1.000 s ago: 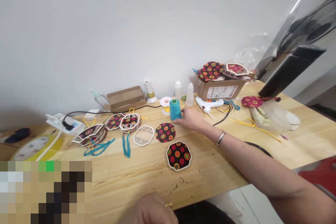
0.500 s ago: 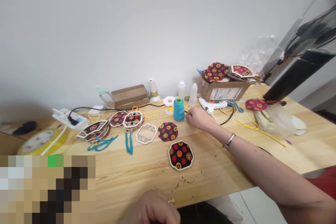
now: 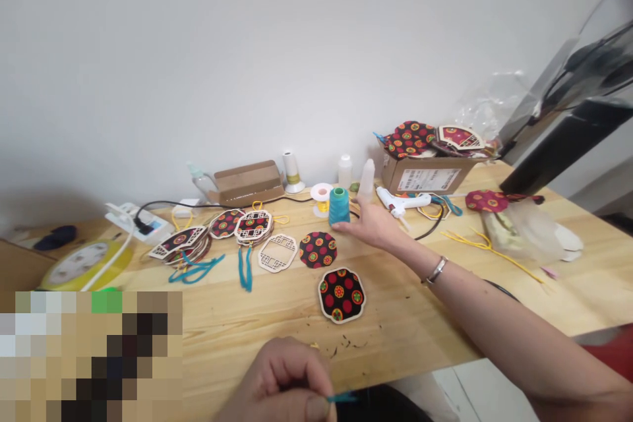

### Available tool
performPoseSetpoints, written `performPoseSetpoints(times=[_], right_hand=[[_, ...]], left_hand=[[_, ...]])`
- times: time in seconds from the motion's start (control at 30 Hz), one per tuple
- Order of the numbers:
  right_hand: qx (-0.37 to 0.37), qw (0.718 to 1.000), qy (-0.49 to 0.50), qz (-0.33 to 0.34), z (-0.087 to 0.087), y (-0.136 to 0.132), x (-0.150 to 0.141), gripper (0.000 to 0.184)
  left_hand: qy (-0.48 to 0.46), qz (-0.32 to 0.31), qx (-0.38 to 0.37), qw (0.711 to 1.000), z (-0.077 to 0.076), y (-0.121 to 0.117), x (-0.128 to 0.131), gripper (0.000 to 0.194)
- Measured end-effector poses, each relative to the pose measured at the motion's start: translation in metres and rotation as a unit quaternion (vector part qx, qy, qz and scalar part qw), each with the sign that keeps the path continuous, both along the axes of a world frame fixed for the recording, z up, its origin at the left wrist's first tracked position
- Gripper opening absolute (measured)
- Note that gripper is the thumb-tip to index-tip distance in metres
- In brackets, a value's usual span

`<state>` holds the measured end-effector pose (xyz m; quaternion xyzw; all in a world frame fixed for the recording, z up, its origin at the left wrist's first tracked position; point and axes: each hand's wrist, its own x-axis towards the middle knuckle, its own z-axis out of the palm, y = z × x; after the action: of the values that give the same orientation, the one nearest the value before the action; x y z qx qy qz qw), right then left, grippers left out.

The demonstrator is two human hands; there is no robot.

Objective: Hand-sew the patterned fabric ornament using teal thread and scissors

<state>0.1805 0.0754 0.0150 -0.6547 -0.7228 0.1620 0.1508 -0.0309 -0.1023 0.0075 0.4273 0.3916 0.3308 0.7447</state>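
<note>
My left hand (image 3: 291, 379) is at the near edge of the table, thumb and forefinger pinched on a teal thread (image 3: 343, 397) whose short end sticks out to the right. My right hand (image 3: 368, 223) reaches to the teal thread spool (image 3: 339, 208); its thumb stretches in front of the spool's base and the fingers spread to the right. Whether it touches the spool I cannot tell. Between the hands lies a wooden-rimmed panel (image 3: 341, 295) with dark patterned fabric. Beyond it are a round fabric piece (image 3: 318, 250) and a bare lattice frame (image 3: 277, 253).
A white glue gun (image 3: 403, 201) lies right of my right hand, before a cardboard box (image 3: 425, 175) of fabric pieces. Two plastic bottles (image 3: 366, 179) stand behind the spool. Finished ornaments (image 3: 254, 227) with teal cords and a power strip (image 3: 141, 224) lie leftward.
My right hand has gone from closed fingers beside the spool to a spread thumb and fingers. My left hand has risen slightly, and the teal thread now shows in its pinch.
</note>
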Motion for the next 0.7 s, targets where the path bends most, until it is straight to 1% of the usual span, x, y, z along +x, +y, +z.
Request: performPoseSetpoints(times=[0.07,0.1,0.17,0.27,0.33,0.4,0.5,0.57,0.7], right_hand=[[0.010,1.000,0.008,-0.002,0.004,0.001,-0.005,0.082],[0.013,1.000,0.011,-0.002,0.005,0.003,-0.007,0.079],[0.014,1.000,0.014,-0.002,0.007,0.005,-0.012,0.067],[0.003,1.000,0.013,-0.006,0.007,0.010,-0.015,0.049],[0.001,1.000,0.012,-0.004,0.006,0.012,-0.014,0.046],[-0.001,1.000,0.013,0.008,0.005,0.013,-0.011,0.045],[-0.012,0.999,0.013,0.035,0.004,0.013,-0.006,0.046],[-0.025,0.998,0.003,0.050,0.004,0.008,-0.003,0.043],[-0.039,0.997,-0.030,0.052,0.000,-0.013,-0.005,0.020]], left_hand=[[0.011,0.004,-0.010,1.000,-0.002,0.000,0.001,0.024],[0.018,0.008,-0.011,1.000,-0.002,0.000,0.001,0.024],[0.027,0.018,-0.009,0.999,0.000,0.000,0.002,0.025],[0.027,0.034,-0.014,0.999,0.009,0.000,0.003,0.026],[0.014,0.049,-0.027,0.998,0.014,0.001,0.004,0.026],[-0.006,0.060,-0.037,0.998,0.016,0.002,0.005,0.026],[-0.029,0.052,-0.034,0.998,0.013,0.003,0.007,0.024],[-0.038,0.040,-0.028,0.998,0.008,0.003,0.007,0.023],[-0.052,0.040,-0.027,0.997,0.000,0.002,0.007,0.023]])
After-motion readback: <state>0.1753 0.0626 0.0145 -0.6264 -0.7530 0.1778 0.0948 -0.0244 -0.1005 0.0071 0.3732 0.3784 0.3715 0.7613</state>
